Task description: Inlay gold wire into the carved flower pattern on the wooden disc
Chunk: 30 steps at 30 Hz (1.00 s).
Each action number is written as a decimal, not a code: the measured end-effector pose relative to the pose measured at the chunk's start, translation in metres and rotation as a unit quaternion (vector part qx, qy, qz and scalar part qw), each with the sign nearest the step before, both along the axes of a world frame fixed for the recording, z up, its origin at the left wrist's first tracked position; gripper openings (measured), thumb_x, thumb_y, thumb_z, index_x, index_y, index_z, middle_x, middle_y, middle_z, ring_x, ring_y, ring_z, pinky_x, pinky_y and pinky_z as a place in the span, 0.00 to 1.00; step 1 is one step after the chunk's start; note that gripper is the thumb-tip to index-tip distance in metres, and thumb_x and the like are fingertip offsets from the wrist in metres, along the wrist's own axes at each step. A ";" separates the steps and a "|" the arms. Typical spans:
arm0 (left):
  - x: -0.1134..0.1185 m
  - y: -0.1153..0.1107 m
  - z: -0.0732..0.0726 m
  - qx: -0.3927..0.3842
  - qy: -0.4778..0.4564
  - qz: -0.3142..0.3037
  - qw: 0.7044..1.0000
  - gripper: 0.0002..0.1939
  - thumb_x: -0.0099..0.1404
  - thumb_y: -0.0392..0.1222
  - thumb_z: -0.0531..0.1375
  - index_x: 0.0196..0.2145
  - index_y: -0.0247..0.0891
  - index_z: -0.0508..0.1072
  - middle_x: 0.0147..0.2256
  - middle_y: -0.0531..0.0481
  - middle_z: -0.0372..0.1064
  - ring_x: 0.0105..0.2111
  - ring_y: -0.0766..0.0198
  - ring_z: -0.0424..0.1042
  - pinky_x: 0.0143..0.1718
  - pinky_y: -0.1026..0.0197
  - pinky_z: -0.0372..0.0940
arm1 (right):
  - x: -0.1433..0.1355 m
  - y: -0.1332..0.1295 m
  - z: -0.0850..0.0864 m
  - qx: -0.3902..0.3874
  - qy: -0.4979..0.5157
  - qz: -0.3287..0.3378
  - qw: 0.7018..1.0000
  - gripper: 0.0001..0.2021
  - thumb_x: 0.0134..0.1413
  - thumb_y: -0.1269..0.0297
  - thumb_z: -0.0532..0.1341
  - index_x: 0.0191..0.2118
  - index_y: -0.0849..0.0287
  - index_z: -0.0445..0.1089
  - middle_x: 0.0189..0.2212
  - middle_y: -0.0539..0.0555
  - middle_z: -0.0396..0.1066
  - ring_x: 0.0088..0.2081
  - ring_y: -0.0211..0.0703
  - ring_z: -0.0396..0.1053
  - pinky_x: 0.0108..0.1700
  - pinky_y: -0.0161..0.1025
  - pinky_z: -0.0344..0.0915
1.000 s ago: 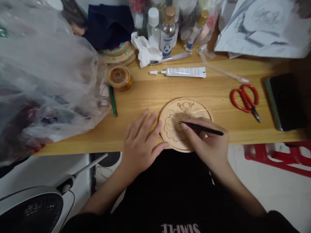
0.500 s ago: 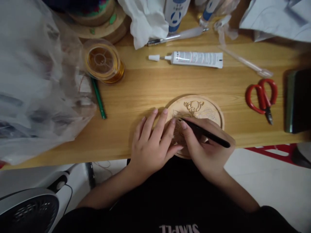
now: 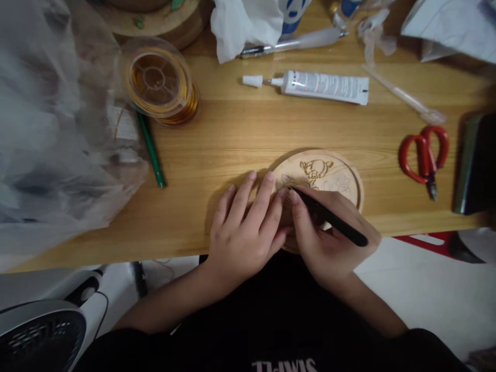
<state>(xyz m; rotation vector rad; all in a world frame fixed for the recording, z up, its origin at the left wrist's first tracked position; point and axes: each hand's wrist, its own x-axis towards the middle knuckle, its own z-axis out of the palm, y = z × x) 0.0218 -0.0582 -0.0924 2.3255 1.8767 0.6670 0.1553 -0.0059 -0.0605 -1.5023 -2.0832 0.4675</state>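
Note:
A round wooden plate point(image 3: 341, 161) with a raised rim lies at the table's near edge, partly covered by both hands. Gold wire outlines a small animal figure point(image 3: 316, 168) on its upper part, beside faint drawn lines. My right hand point(image 3: 337, 240) grips slim black tweezers point(image 3: 341, 223) like a pen. Their tips point down at the plate near my left index fingertip. My left hand point(image 3: 246, 227) lies flat with fingers spread, its index finger and thumb on the plate's left side. What lies under the tweezer tips is too small to make out.
Gold wire spool point(image 3: 157, 82), green pen-like stick point(image 3: 152, 152) and plastic bag point(image 3: 70, 134) are left. Beyond the plate lie a white glue tube point(image 3: 327, 88), crumpled tissue point(image 3: 244, 28) and a pen point(image 3: 290, 44). Red-handled cutters point(image 3: 424, 157) and a dark phone-like object point(image 3: 476, 163) are right.
The view has shifted slightly, so the table items sit a little differently in the picture. Both hands keep nearly the same pose over the plate, with the tweezers still in my right hand.

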 end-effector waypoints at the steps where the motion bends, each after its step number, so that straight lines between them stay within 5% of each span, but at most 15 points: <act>1: 0.000 0.000 0.000 0.001 0.001 0.000 1.000 0.22 0.73 0.47 0.51 0.54 0.30 0.74 0.59 0.36 0.68 0.58 0.41 0.68 0.54 0.43 0.61 | -0.001 0.000 0.000 0.005 0.000 0.000 1.000 0.05 0.58 0.69 0.65 0.41 0.60 0.76 0.34 0.54 0.79 0.31 0.39 0.76 0.35 0.34 0.75; 20: 0.000 0.001 0.001 0.010 0.008 0.009 1.000 0.21 0.72 0.47 0.54 0.55 0.31 0.73 0.58 0.39 0.69 0.57 0.42 0.70 0.54 0.45 0.62 | 0.024 0.016 -0.003 0.004 0.044 0.118 0.992 0.14 0.52 0.76 0.68 0.45 0.56 0.75 0.38 0.50 0.79 0.37 0.39 0.77 0.40 0.35 0.76; 26: 0.001 0.001 -0.001 0.020 0.004 0.013 1.000 0.20 0.71 0.47 0.55 0.54 0.32 0.74 0.57 0.39 0.70 0.57 0.43 0.70 0.55 0.47 0.61 | 0.041 0.045 -0.001 -0.011 0.042 0.279 0.959 0.17 0.52 0.76 0.68 0.48 0.57 0.75 0.40 0.53 0.79 0.41 0.42 0.78 0.44 0.38 0.76; 30: 0.002 0.001 -0.002 0.022 -0.002 0.018 1.000 0.20 0.71 0.46 0.55 0.54 0.32 0.74 0.57 0.38 0.70 0.57 0.43 0.69 0.55 0.46 0.61 | 0.043 0.060 -0.004 -0.031 0.043 0.310 0.949 0.15 0.55 0.74 0.66 0.48 0.56 0.75 0.41 0.54 0.79 0.44 0.44 0.78 0.45 0.41 0.76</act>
